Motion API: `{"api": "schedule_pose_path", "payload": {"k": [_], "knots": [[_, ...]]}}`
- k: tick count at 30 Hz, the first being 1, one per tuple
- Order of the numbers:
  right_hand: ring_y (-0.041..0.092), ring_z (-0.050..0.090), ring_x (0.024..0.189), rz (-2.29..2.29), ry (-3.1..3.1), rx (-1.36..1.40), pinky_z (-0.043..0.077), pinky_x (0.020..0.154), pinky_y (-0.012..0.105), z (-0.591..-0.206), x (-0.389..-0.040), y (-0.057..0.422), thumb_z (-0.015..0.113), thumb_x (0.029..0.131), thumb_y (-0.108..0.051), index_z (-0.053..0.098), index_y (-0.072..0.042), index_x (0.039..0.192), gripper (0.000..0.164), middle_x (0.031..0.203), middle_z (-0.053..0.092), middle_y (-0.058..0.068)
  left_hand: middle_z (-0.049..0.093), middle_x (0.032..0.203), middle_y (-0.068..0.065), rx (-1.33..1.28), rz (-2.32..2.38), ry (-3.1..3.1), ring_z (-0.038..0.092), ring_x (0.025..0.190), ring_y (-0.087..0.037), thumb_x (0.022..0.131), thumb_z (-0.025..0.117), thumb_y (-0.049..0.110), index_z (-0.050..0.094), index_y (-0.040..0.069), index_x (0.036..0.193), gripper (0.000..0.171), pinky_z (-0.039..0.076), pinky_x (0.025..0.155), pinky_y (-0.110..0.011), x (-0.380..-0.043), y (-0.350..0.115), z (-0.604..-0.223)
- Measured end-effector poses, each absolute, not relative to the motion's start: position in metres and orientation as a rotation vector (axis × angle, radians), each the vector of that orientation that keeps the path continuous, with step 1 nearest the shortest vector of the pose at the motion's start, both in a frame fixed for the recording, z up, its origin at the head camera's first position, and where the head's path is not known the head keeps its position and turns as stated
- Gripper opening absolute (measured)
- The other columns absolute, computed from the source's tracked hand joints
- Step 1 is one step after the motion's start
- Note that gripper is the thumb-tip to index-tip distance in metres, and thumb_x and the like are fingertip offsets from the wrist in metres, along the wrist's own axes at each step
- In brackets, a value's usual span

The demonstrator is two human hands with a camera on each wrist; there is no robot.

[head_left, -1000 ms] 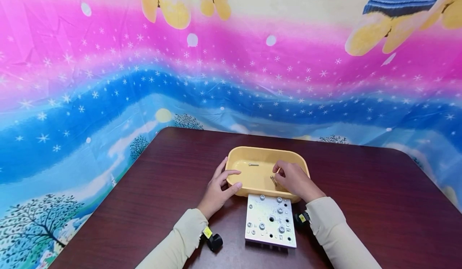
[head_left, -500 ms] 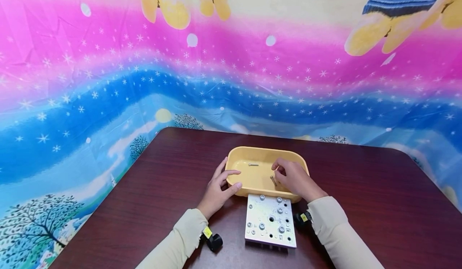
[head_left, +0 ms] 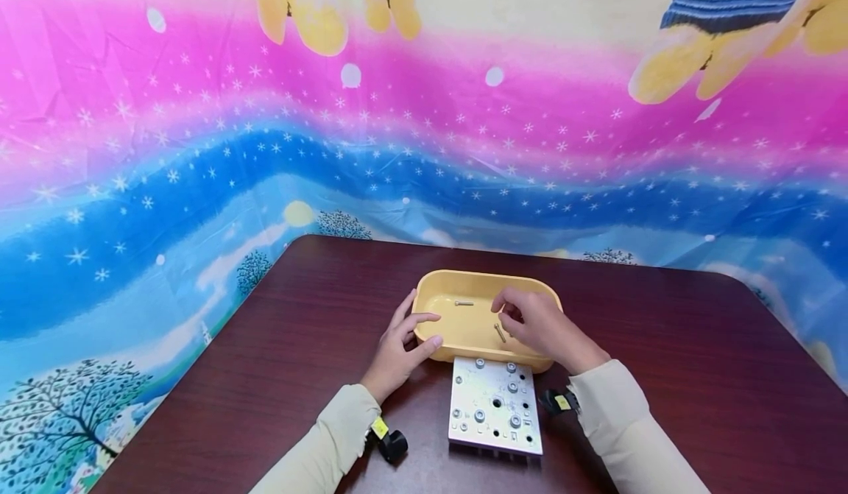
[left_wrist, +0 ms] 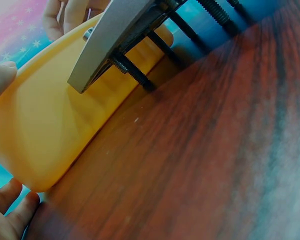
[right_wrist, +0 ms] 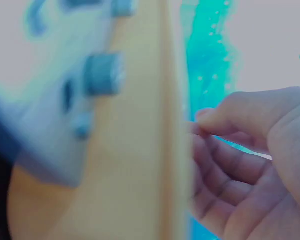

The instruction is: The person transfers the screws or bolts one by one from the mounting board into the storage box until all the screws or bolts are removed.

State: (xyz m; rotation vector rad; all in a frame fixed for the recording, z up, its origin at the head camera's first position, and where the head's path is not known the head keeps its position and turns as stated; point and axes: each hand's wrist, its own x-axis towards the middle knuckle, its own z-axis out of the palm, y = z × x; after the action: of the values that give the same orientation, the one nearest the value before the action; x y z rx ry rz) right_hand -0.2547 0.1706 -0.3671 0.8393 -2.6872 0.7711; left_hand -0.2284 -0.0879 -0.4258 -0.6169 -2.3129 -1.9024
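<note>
A yellow plastic tray [head_left: 457, 328] stands on the table, with one screw [head_left: 464, 303] lying near its back wall and another screw [head_left: 500, 333] towards the right front. My left hand [head_left: 397, 350] holds the tray's left end, its thumb [left_wrist: 1, 80] at the front rim and other fingers around the side. Inside the tray's right half is my right hand [head_left: 539, 326], fingers curled above the nearer screw. Thumb and index fingertip come together in the right wrist view; whether they pinch something is hidden.
A metal plate [head_left: 486, 394] with holes and several socket-head bolts stands right in front of the tray, raised on threaded bolts [left_wrist: 135, 74] below. The dark wooden table [head_left: 318, 317] reaches back to a patterned curtain [head_left: 424, 133].
My right hand has shifted slightly left inside the tray, and its forearm has swung a little to the right. The left hand keeps its place on the tray.
</note>
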Motion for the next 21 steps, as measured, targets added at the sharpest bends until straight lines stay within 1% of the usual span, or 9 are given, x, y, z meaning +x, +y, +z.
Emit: {"api": "schedule_pose_path", "payload": {"k": [5,8,14,18,21], "knots": [[0.004,0.049,0.059,0.733,-2.758,0.920,0.046,0.057,0.023,-0.355,-0.241,0.163,0.062,0.087,-0.002,0.064,-0.013,0.091,0.013,0.069,0.057,-0.011,0.013,0.160,-0.008,-0.636,-1.890,-2.316,0.056,0.118,-0.037,0.090,0.069,0.018,0.063,0.004,0.122,0.035,0.042,0.098,-0.052,-0.229,-0.088,-0.426],[0.003,0.048,0.059,0.721,-2.810,0.966,0.046,0.057,0.023,-0.348,-0.232,0.159,0.061,0.088,-0.002,0.065,-0.012,0.091,0.011,0.070,0.056,-0.011,0.013,0.160,-0.007,-0.630,-1.880,-2.326,0.056,0.119,-0.034,0.090,0.069,0.019,0.062,0.001,0.123,0.038,0.042,0.099,-0.050,-0.229,-0.089,-0.425],[0.002,0.047,0.058,0.719,-2.897,1.089,0.045,0.056,0.023,-0.336,-0.215,0.150,0.058,0.088,-0.001,0.065,-0.012,0.090,0.013,0.067,0.054,-0.010,0.013,0.160,-0.001,-0.611,-1.876,-2.349,0.052,0.124,-0.032,0.090,0.069,0.020,0.062,0.001,0.124,0.040,0.042,0.100,-0.045,-0.229,-0.089,-0.424],[0.001,0.045,0.056,0.721,-2.951,1.225,0.043,0.057,0.022,-0.329,-0.202,0.143,0.055,0.086,0.003,0.065,-0.013,0.088,0.019,0.065,0.052,-0.011,0.013,0.160,-0.004,-0.611,-1.883,-2.343,0.051,0.125,-0.034,0.090,0.069,0.019,0.063,0.004,0.123,0.037,0.042,0.100,-0.047,-0.229,-0.089,-0.424],[0.001,0.044,0.055,0.724,-3.010,1.294,0.043,0.056,0.021,-0.326,-0.193,0.137,0.054,0.084,0.003,0.064,-0.014,0.087,0.021,0.062,0.047,-0.011,0.013,0.160,-0.005,-0.619,-1.897,-2.329,0.051,0.124,-0.037,0.090,0.069,0.018,0.063,0.005,0.122,0.035,0.042,0.100,-0.049,-0.229,-0.089,-0.424]]}}
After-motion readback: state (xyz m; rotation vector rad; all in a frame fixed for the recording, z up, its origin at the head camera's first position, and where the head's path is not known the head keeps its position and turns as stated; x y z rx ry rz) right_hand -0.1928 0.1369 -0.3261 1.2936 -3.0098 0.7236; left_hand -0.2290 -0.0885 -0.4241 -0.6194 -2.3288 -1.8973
